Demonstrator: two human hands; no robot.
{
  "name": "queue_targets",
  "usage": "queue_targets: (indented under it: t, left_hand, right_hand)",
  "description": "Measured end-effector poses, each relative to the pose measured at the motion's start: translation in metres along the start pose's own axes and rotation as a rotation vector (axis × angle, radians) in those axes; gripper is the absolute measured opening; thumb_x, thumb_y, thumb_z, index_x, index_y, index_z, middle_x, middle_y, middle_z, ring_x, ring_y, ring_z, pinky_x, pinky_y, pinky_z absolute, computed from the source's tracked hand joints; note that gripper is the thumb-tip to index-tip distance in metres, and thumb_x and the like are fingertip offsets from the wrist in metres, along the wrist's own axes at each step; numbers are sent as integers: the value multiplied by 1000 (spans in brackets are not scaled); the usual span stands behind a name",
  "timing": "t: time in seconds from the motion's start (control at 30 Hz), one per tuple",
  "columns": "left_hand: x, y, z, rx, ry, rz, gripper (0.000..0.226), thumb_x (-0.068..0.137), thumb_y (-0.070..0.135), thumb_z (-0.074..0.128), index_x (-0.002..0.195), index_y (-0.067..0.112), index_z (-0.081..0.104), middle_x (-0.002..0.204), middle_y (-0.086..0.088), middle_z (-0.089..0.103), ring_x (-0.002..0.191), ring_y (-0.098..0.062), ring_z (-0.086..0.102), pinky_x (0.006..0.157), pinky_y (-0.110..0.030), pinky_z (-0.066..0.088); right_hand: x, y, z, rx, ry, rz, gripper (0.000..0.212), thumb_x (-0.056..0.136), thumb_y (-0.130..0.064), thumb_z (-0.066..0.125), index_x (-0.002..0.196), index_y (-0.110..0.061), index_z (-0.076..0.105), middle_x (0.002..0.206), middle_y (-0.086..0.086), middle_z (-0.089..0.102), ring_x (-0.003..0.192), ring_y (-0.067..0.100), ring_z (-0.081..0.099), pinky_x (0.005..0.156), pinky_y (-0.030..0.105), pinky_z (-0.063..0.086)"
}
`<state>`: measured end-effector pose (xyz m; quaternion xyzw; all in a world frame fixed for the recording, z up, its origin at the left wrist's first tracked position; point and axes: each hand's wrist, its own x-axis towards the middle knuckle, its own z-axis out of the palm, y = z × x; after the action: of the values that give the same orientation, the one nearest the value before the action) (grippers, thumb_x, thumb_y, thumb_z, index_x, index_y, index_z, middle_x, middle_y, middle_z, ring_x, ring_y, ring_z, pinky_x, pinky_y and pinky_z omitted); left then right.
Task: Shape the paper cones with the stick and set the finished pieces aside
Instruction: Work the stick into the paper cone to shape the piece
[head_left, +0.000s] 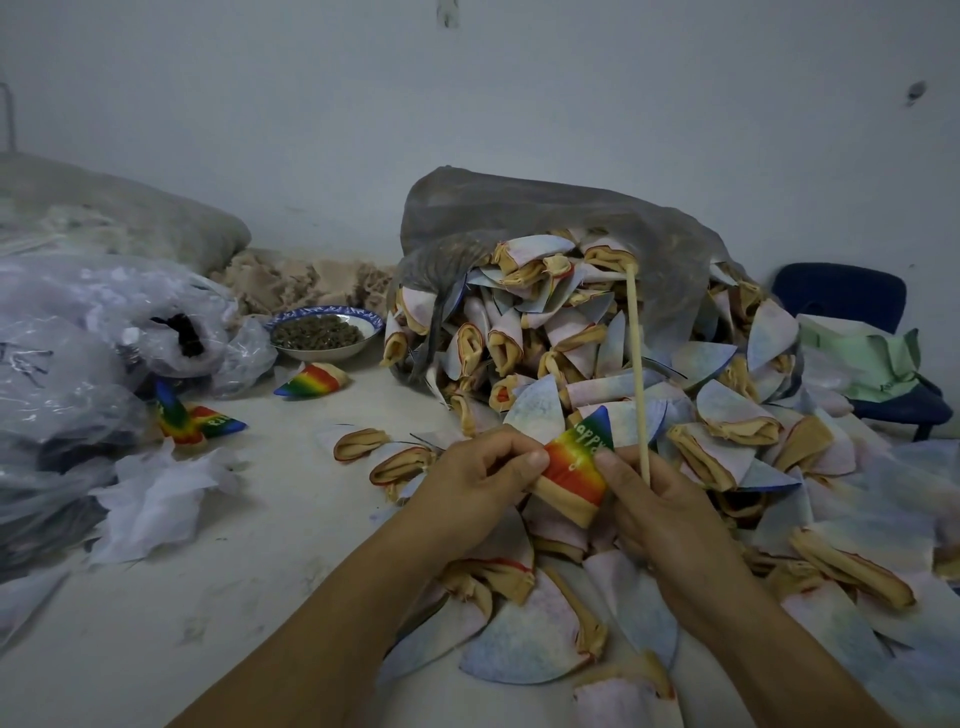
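Left hand (480, 470) pinches the rainbow cone (574, 467); right hand (657, 499) pinches it too, gripping the stick (638, 371).

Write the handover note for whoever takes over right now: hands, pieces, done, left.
Left hand: pinches the rainbow cone at its left edge.
Right hand: grips the stick, upright beside the cone, not in it; thumb on the cone's right edge.
Done: finished cones set aside on the table, one by the bowl, others by the plastic bags.
Left: the big pile of pale pieces spilling from the grey bag. Whether the held cone is fully shaped is unclear.
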<state>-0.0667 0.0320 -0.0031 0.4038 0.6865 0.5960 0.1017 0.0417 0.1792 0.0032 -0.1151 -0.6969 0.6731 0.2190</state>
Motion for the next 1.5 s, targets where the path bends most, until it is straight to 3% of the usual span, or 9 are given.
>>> queue_targets:
  t: [0.2, 0.4, 0.57, 0.8, 0.9, 1.1, 1.3, 1.43, 1.5]
  left_hand:
    - [-1, 1, 4, 11, 0, -30, 23, 101, 21, 49, 83, 22, 63, 71, 12, 57, 64, 6, 51, 64, -11, 42]
    - [-2, 7, 10, -109, -28, -43, 25, 81, 49, 58, 95, 30, 65, 86, 21, 68, 82, 5, 63, 70, -10, 48]
    - [-3, 6, 9, -201, 9, -80, 11, 94, 26, 60, 88, 26, 70, 82, 14, 71, 79, 0, 66, 69, -13, 51]
    - [-5, 10, 6, -273, 61, -107, 24, 97, 23, 56, 87, 35, 74, 87, 14, 74, 84, 0, 68, 68, -11, 50]
    - [-6, 12, 7, -288, 48, -123, 29, 97, 25, 56, 83, 42, 75, 83, 18, 73, 78, 6, 67, 63, -7, 48]
    - [-4, 11, 8, -349, 41, -130, 12, 75, 45, 67, 81, 36, 73, 89, 7, 73, 85, -8, 69, 69, -16, 52]
    - [-4, 6, 5, -339, 121, -126, 16, 80, 47, 61, 79, 36, 73, 80, 10, 71, 74, -2, 66, 60, -16, 50]
    - [-2, 3, 5, -252, 171, -116, 17, 84, 48, 58, 81, 43, 74, 84, 10, 73, 76, 0, 66, 62, -15, 52]
    - [-1, 3, 4, -237, 179, -99, 19, 79, 53, 57, 80, 45, 74, 80, 12, 72, 72, 1, 66, 59, -14, 51]
  right_hand:
    - [1, 0, 1, -78, -6, -49, 24, 89, -29, 55, 85, -5, 56, 51, -4, 61, 42, -2, 53, 42, 11, 41]
    - [3, 7, 4, -236, -33, -104, 24, 85, -30, 61, 75, -10, 52, 52, -9, 55, 48, -3, 51, 47, 11, 43]
    - [4, 10, 7, -219, -74, -126, 18, 70, -44, 63, 70, -27, 59, 61, 1, 59, 59, 9, 58, 54, 19, 50]
    - [4, 12, 4, -164, -96, -131, 26, 75, -39, 59, 91, -19, 64, 84, 1, 70, 78, 10, 68, 68, 19, 55]
    - [5, 12, 3, -217, -70, -159, 20, 81, -34, 58, 88, -15, 62, 80, 4, 68, 74, 11, 67, 63, 16, 53]
    - [3, 15, 4, -353, -99, -195, 20, 80, -41, 59, 84, -22, 59, 81, 17, 63, 78, 33, 62, 70, 45, 54]
    - [5, 16, 4, -333, -118, -143, 23, 79, -38, 62, 90, -19, 64, 78, 7, 67, 75, 17, 65, 68, 26, 55]
    - [4, 16, 3, -474, -143, -214, 11, 91, -24, 56, 81, -23, 60, 65, 6, 57, 63, 21, 55, 62, 31, 46]
    - [3, 13, 2, -489, -123, -246, 16, 92, -25, 55, 76, -26, 58, 60, -4, 55, 55, 6, 51, 54, 19, 43]
